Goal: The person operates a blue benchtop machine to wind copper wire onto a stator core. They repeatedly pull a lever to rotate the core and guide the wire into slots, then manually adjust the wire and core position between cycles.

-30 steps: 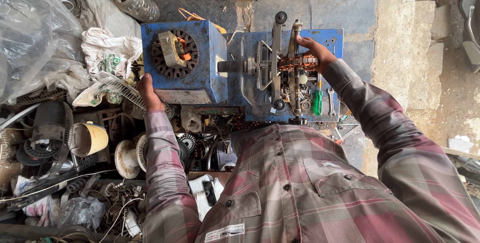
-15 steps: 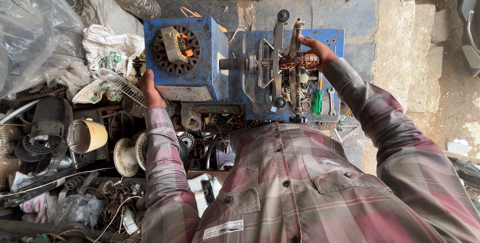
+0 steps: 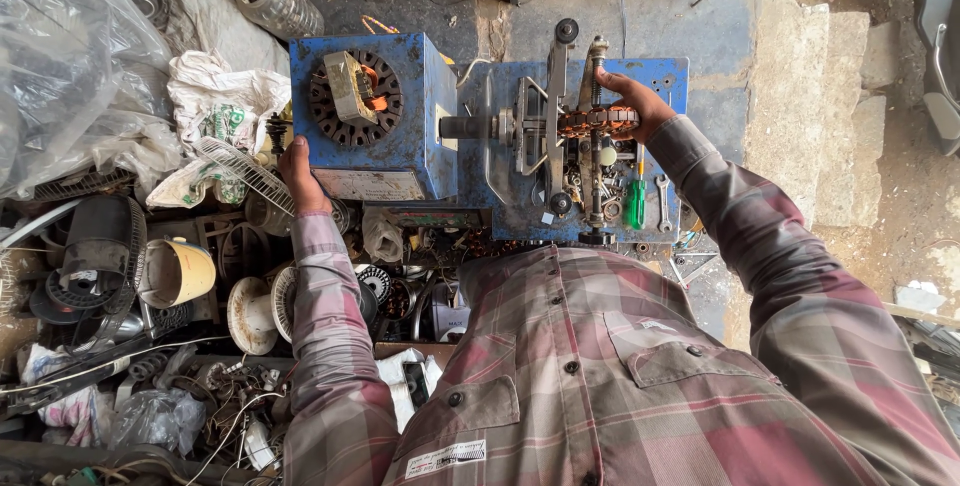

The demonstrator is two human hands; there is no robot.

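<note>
A blue metal box (image 3: 400,151) stands on a blue machine base (image 3: 670,81); a dark round stator with a brass-coloured piece and orange part (image 3: 352,96) lies on top of the box. My left hand (image 3: 298,174) rests against the box's left side, next to a small black handle (image 3: 274,131). My right hand (image 3: 632,101) is closed over a copper-wound piece (image 3: 590,123) mounted in the metal frame of the winding mechanism (image 3: 553,136). A shaft (image 3: 462,127) joins the box to the frame. My plaid shirt fills the lower view.
A green-handled screwdriver (image 3: 635,202) and a spanner (image 3: 663,202) lie on the base. Fan parts, a cream cup-shaped cover (image 3: 180,272), wire and scrap crowd the left floor. Clear plastic bags (image 3: 60,56) and white sacks (image 3: 225,96) are at upper left. A concrete step (image 3: 800,96) rises right.
The view has shifted slightly. Both hands stay where they were, the left at the box's side and the right on the copper-wound piece.
</note>
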